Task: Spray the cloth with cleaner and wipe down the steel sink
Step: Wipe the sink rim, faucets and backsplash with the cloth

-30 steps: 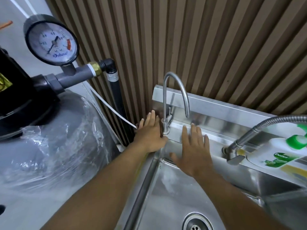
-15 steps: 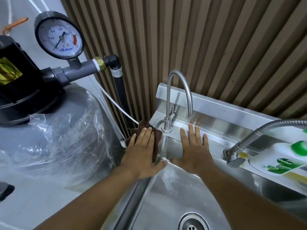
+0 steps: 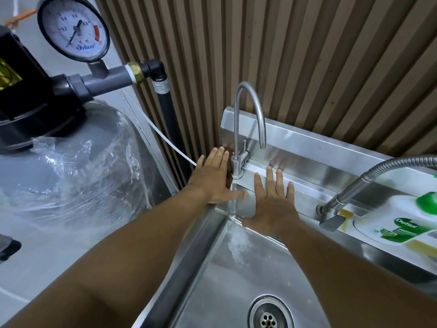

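The brown cloth [image 3: 228, 172] lies on the steel sink [image 3: 189, 247] at its back corner, touching the left side of the base of the gooseneck tap [image 3: 235, 129]. Most of it is hidden under the left hand [image 3: 212, 176]. That hand presses on it flat, with the fingers straight and close together, not curled round it. The right hand [image 3: 272, 202] lies flat on the sink's back ledge, just right of the tap, with its fingers spread and nothing in it.

The wiping seems to be under way at the corner by the tap. Whether the cloth has been sprayed cannot be told from this view. A pale smear [image 3: 236, 247] on the basin wall, in front of the tap, suggests that the basin is yet to be wiped. The ledge to the tap's right and the area round the drain [image 3: 269, 316] probably remain as well.

By count there are:
- one cloth;
- one sink with one drain;
- two hands;
- two taps, the gooseneck and a flexible hose tap [image 3: 378, 166] well to its right;
- one white and green bottle [image 3: 397, 223] lying beyond the hose tap;
- one pressure gauge [image 3: 73, 29] far to the gooseneck's left, above one plastic-wrapped tank [image 3: 71, 166].

A slatted wall [image 3: 307, 55] stands behind the tap.
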`<state>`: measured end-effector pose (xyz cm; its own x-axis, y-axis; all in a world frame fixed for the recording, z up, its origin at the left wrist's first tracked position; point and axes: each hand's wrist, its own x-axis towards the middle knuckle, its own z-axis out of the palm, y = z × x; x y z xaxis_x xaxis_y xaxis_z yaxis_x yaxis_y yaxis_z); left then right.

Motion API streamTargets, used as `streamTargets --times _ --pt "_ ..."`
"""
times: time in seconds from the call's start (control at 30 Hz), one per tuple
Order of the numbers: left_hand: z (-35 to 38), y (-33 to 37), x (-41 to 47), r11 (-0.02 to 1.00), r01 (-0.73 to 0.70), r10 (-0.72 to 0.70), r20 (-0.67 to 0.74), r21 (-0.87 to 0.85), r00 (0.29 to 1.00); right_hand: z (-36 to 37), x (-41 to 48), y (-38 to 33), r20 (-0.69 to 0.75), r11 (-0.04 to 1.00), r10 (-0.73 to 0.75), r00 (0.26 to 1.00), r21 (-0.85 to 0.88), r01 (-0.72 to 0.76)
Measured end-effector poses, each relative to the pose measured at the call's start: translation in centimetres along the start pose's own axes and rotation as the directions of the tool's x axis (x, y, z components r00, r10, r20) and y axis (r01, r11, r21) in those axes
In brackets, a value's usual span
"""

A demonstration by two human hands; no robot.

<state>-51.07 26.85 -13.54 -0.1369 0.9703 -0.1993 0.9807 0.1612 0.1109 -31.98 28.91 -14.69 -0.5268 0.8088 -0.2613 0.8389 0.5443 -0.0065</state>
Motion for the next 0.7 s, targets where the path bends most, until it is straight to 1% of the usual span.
streamTargets --times 0.13,0.23,0.4,0.47,0.57,0.63,0.7 --pt "0.8 0.0 -2.9 0.995 -0.04 0.042 -0.018 0.093 0.999 -0.5 -0.1 -0.1 0.057 1.0 0.013 0.998 -0.017 -0.012" --pt "1.6 0.0 -7.3 0.993 -0.067 0.072 -0.041 0.1 0.997 -0.7 -0.1 -0.2 0.081 1.0 0.027 0.996 -0.018 -0.025" --pt "2.4 -0.1 -15.0 0.987 -0.099 0.093 0.046 0.125 0.995 -0.8 -0.1 -0.3 0.093 0.998 0.042 0.995 -0.043 -0.038" --pt "2.5 -0.3 -14.7 0.99 -0.089 0.086 0.031 0.111 0.996 -0.8 -0.1 -0.5 0.114 0.998 0.057 0.992 -0.043 -0.052" --pt "1.9 -0.1 -10.6 0.994 -0.091 0.093 -0.013 0.065 0.996 -0.9 0.2 -0.7 0.129 0.996 0.08 0.988 -0.042 -0.075" --pt "1.5 0.1 -7.2 0.994 -0.092 0.092 0.008 0.059 0.996 -0.9 0.2 -0.8 0.134 0.995 0.093 0.987 -0.04 -0.088" --pt "1.4 0.3 -5.0 0.993 -0.078 0.077 0.009 0.094 0.997 -0.9 0.1 -0.9 0.138 0.995 0.102 0.985 -0.033 -0.098"
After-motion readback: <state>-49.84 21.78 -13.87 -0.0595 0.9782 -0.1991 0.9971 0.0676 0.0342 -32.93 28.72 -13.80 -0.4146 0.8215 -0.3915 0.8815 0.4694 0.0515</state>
